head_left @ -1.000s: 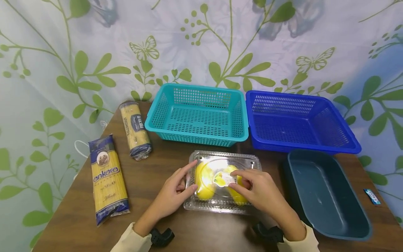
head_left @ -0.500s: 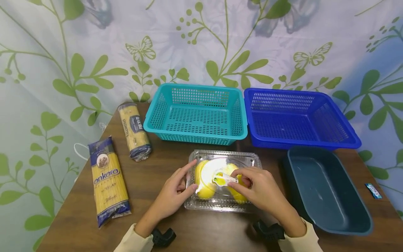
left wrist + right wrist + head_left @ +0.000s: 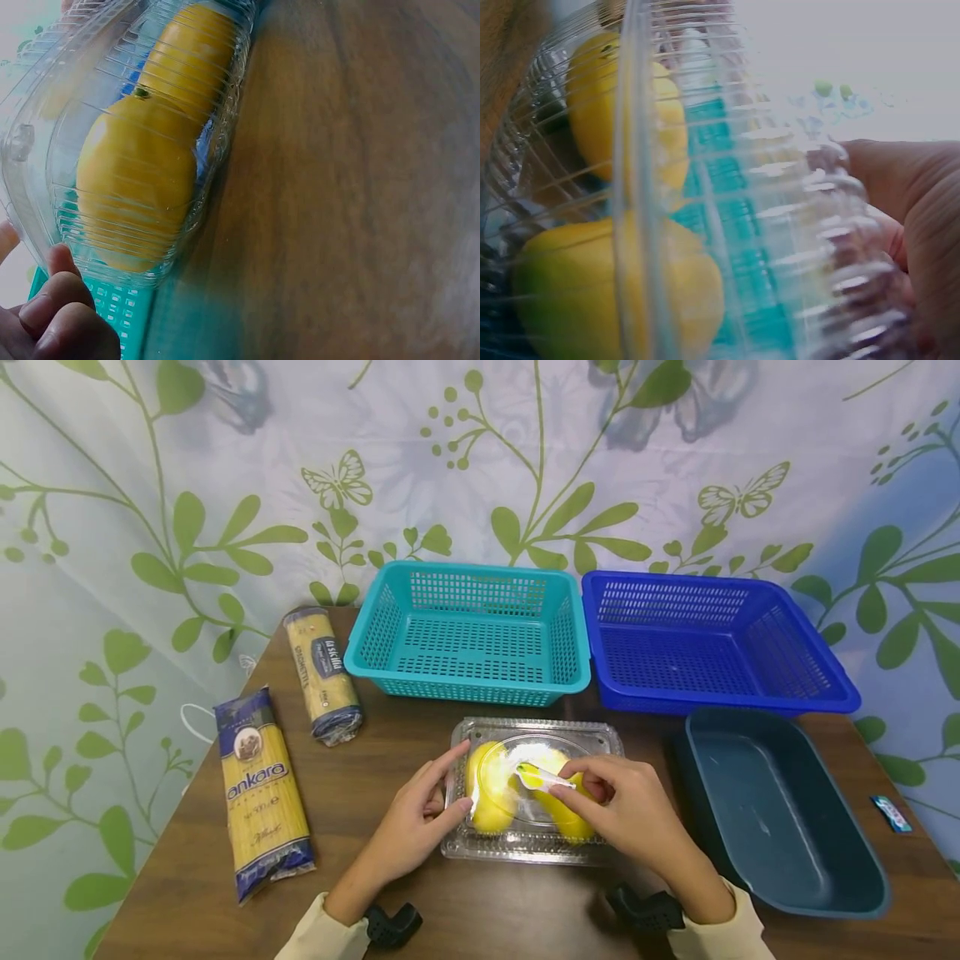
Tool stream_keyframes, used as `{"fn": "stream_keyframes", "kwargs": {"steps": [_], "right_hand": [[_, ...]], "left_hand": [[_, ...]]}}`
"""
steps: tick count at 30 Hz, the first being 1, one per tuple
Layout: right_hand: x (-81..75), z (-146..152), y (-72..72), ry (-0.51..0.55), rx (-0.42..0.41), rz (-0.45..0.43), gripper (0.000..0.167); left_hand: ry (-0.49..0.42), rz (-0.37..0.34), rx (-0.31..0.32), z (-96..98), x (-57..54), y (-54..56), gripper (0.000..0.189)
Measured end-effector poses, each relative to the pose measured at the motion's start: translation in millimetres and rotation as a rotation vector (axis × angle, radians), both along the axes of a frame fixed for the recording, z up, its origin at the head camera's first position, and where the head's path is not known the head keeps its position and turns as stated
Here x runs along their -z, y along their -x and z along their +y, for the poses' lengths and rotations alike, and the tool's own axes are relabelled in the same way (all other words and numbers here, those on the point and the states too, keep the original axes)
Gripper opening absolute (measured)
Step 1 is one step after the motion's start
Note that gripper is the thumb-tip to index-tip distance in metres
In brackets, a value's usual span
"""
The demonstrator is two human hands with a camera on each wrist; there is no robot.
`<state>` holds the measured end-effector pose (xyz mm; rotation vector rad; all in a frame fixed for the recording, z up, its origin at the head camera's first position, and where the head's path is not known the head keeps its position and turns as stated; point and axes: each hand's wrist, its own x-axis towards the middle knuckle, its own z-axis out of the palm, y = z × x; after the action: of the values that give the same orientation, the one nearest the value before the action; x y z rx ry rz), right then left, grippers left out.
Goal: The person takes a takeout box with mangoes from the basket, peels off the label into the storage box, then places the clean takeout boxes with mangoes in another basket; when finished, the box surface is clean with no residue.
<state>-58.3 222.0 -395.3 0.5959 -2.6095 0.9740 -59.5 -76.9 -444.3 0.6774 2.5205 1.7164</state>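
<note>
A clear plastic clamshell container [image 3: 480, 847] with yellow, lemon-like fruits [image 3: 492, 802] inside sits shut on the table before me. My right hand [image 3: 626, 802] pinches a white sticker label [image 3: 542, 777] with a yellow-green fruit picture between thumb and index finger; the label is bent up above the lid. At the container's left side, my left hand [image 3: 416, 814] rests with thumb and index finger spread against the edge. Its other fingers [image 3: 64, 296] are curled near the container in the left wrist view. In the right wrist view, the label is hidden from sight.
Behind the container stand a turquoise basket [image 3: 468, 687] and a blue basket [image 3: 720, 702]. A dark teal tub [image 3: 772, 827] is on the right, with a small blue packet [image 3: 890, 814] beyond it. Two spaghetti packs, Ankara [image 3: 264, 793] and La Sicilia [image 3: 322, 677], lie left.
The label lay flat on the lid at first. My right hand has peeled it up, curling it toward the left and away from the lid. My left hand stays in place.
</note>
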Motion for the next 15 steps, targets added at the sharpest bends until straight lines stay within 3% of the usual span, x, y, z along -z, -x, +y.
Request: {"fn": "stream_keyframes", "kwargs": {"steps": [7, 15], "right_hand": [[-13.2, 5.2, -0.8, 0.024, 0.109, 0.040, 0.017], [-19.3, 24.5, -11.9, 0.114, 0.269, 0.130, 0.023]], "left_hand": [[-0.013, -0.024, -0.007, 0.6, -3.0, 1.0, 0.066], [-0.007, -0.040, -0.007, 0.1, -2.8, -2.0, 0.067]]}}
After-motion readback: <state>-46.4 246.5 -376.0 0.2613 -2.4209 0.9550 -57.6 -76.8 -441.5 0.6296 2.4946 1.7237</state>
